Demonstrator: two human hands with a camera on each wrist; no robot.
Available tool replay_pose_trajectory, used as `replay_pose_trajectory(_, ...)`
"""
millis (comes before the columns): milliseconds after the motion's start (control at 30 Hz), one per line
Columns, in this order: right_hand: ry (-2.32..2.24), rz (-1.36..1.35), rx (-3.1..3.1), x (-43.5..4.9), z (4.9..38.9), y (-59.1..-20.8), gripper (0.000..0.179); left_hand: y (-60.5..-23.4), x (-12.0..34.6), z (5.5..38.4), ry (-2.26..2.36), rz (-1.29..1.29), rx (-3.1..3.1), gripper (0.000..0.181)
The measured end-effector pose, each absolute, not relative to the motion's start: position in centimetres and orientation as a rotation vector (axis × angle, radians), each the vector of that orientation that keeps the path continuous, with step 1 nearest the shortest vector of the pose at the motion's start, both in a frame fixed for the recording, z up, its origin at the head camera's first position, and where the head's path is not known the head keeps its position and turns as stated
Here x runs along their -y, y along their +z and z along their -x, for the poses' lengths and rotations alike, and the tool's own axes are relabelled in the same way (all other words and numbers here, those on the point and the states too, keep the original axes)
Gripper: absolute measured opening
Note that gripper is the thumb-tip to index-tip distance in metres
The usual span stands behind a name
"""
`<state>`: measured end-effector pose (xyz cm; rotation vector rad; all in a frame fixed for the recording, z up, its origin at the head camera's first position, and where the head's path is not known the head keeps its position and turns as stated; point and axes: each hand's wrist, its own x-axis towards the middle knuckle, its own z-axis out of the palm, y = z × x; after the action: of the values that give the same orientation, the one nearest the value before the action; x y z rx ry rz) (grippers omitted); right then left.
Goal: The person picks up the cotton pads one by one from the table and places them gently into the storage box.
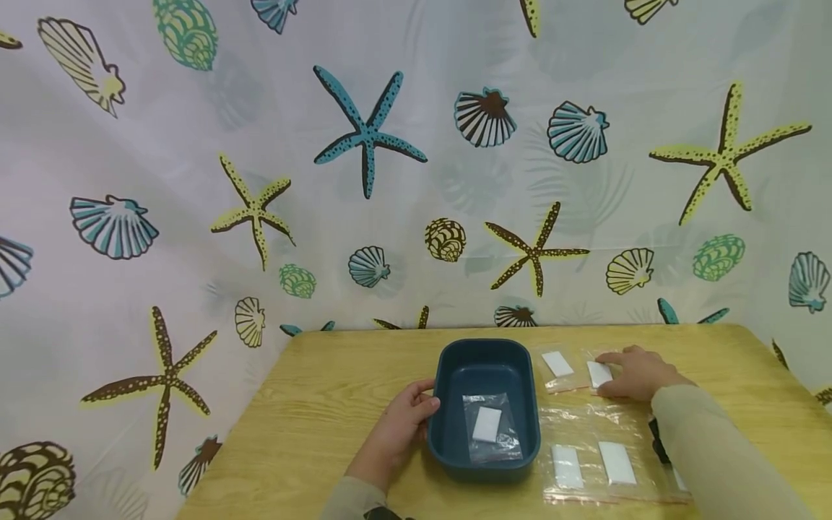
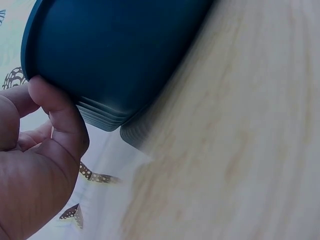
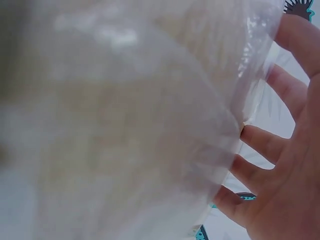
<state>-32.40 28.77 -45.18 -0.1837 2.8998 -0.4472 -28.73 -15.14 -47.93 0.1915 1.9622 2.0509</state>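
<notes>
The right hand [image 1: 640, 374] has a spread grip: thumb and forefinger stand apart about the white pad [image 1: 599, 374] of a clear bag, and in the right wrist view the fingers fan out with their tips against plastic, pinching nothing that I can make out. That bag lies on the counter [image 1: 325, 404], in the far row to the right of the tub [image 1: 484, 472]. I'd judge it nearly weightless, a limp, slick film round a pad that is probably firmer. Film like that would slide under a flat fingertip and crease easily, so I'd take hold through the pad or lift a free edge. The left hand [image 1: 408, 417] holds the tub's left side with bent fingers, the thumb at the rim; the tub looks stiff, smooth and light enough to shift if knocked, so the rim seems a sound place to steady it. Inside, a single bag [image 1: 489, 449] with its own pad lies on the floor, toward the near end. Another padded bag sits between the tub and the right hand, and nearer me is a row of three, the last partly hidden by the right sleeve [image 1: 721, 455]. Behind it all hangs a shell-and-starfish curtain [image 1: 422, 195].
</notes>
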Motion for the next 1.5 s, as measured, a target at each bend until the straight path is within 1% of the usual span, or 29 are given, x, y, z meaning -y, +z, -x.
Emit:
replay_pose_trajectory(167,-0.439,0.17,-2.913,-29.0,32.7,-45.3,0.08,-47.9,15.1,28.9,2.044,-0.211,-1.981,0.048)
replay_pose_trajectory(367,-0.448,0.218,-2.936,-29.1,32.9,-45.8,0.078,-48.0,15.2,28.8,2.058,-0.213,-1.969,0.047)
replay_pose_trajectory(600,-0.462,0.308,-2.962,-28.8,32.7,-45.8,0.07,-47.9,15.2,28.6,2.048,-0.202,-1.978,0.048)
replay_pose_trajectory(900,-0.435,0.288,-2.998,-28.8,32.6,-46.0,0.063,-47.9,15.2,28.6,2.062,-0.194,-1.951,0.046)
replay_pose_trajectory(967,-0.444,0.299,-2.991,-29.0,32.7,-46.1,0.066,-47.8,15.1,28.5,2.075,-0.201,-1.941,0.046)
replay_pose_trajectory(1133,-0.468,0.321,-2.939,-30.0,32.9,-46.5,0.086,-47.7,14.9,28.3,2.08,-0.213,-1.938,0.046)
replay_pose_trajectory(1200,-0.464,0.327,-2.919,-30.2,33.0,-46.6,0.09,-47.8,15.0,28.3,2.075,-0.215,-1.944,0.046)
replay_pose_trajectory(1333,-0.455,0.328,-2.891,-30.4,32.8,-46.3,0.089,-47.8,15.0,28.5,2.082,-0.213,-1.926,0.047)
replay_pose_trajectory(1500,-0.47,0.325,-2.899,-30.2,32.7,-46.1,0.082,-47.9,15.1,28.5,2.101,-0.224,-1.913,0.046)
